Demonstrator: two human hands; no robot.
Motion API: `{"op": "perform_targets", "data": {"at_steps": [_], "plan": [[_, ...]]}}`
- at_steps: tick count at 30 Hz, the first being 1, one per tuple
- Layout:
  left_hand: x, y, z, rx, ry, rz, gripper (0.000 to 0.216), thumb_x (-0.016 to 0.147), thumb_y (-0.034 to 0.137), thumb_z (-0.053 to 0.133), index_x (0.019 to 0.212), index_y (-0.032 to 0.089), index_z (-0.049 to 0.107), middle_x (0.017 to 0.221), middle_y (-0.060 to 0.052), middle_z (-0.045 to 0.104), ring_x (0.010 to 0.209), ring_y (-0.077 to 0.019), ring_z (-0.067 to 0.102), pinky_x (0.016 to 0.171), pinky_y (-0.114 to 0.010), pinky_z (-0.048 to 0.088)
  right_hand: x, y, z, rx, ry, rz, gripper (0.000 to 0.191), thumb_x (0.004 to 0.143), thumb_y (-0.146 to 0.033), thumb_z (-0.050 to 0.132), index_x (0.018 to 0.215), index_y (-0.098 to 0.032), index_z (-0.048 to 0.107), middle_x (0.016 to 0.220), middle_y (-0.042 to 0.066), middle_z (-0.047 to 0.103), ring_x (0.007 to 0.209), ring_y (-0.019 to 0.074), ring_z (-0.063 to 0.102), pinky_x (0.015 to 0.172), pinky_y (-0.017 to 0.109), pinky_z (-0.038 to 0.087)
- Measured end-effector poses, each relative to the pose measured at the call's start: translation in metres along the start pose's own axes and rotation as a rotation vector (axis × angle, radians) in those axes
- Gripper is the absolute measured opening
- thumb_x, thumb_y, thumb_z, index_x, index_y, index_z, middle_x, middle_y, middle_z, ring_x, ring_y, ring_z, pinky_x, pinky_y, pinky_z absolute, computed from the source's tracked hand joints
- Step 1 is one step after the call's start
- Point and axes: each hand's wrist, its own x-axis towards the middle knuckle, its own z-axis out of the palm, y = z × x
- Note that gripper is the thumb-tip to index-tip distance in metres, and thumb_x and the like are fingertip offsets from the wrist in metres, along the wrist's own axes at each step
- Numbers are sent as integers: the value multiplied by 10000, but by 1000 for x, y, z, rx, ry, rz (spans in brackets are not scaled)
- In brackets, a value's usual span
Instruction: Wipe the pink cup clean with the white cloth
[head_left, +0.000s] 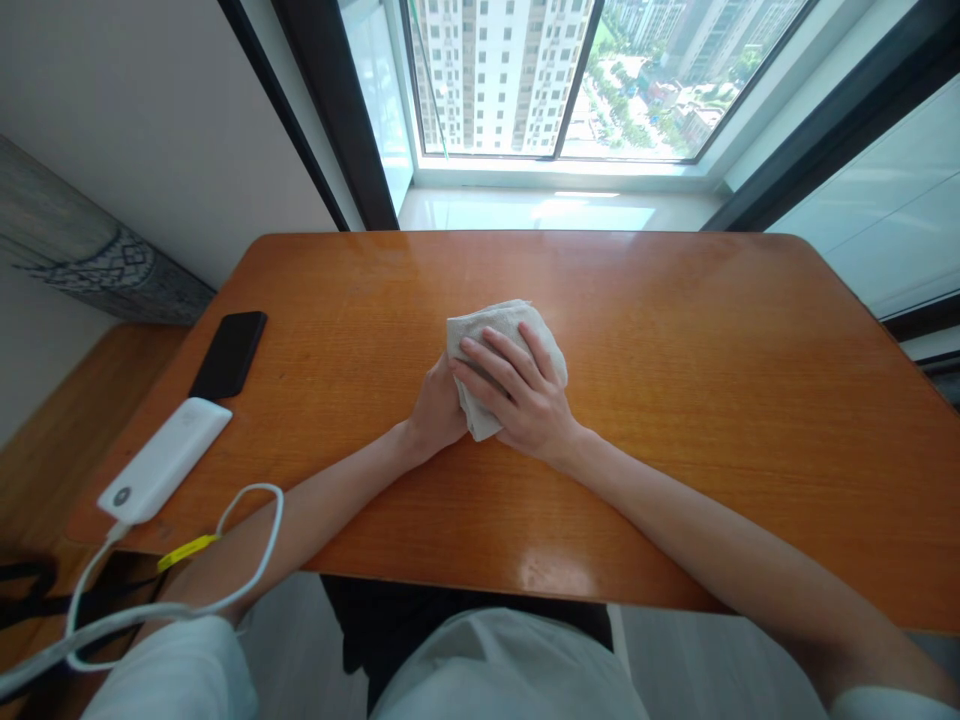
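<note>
The right grip point(525, 395) lies flat and open on top of a folded pale cloth point(501, 318), palm down. Its fingers point(491, 368) are spread and stretched toward the left across the fabric, not curled around it. The left grip point(435, 410) is pressed against the cloth's left edge, just beside the right grip and touching it. Its fingertips are hidden under the fabric and under the right fingers, so I cannot tell whether it pinches the cloth or only rests against it.

The cloth sits near the middle of the orange wooden counter point(712, 400), flat on the surface. Most of it is beneath the right grip. Its far edge and a rounded corner show beyond the fingertips, and a narrow fold shows between the two grips on the near side. Both forearms rest on the counter and meet at the cloth.

Well apart from the cloth, near the counter's left edge, a black phone point(229, 353) lies face down or dark. A white power bank point(166, 458) lies just beside it on the near side. A white cable point(259, 560) loops off the counter's near left corner from the power bank and carries a yellow tag point(186, 550). A window point(525, 70) beyond the counter's far edge shows tower blocks.
</note>
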Motion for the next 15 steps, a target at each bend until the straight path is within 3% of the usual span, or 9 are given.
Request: {"op": "perform_targets", "data": {"at_steps": [4, 9, 15], "plan": [[6, 11, -3, 40, 44, -40, 448, 1057, 424, 669, 1447, 284, 499, 1337, -129, 724, 1174, -346, 780, 965, -602, 700, 1, 8, 1, 115, 102, 210, 709, 1065, -256, 643, 1737, -390, 461, 1701, 57, 617, 1617, 361, 552, 1389, 651, 423], [12, 26, -7, 58, 65, -26, 653, 1033, 370, 714, 1595, 278, 395, 1536, -139, 665, 1367, -305, 711, 1130, -496, 624, 3, 21, 2, 429, 176, 526, 579, 1066, -359, 678, 1635, -355, 571, 1601, 79, 685, 1460, 306, 681, 1263, 554, 576], [13, 27, -8, 55, 64, -14, 660, 1020, 313, 713, 1598, 293, 395, 1569, -131, 649, 1393, -297, 698, 1148, -474, 602, 9, 30, 3, 631, 131, 661, 399, 1067, -427, 687, 1448, -313, 717, 1528, 47, 758, 1422, 266, 712, 1281, 490, 567]]}}
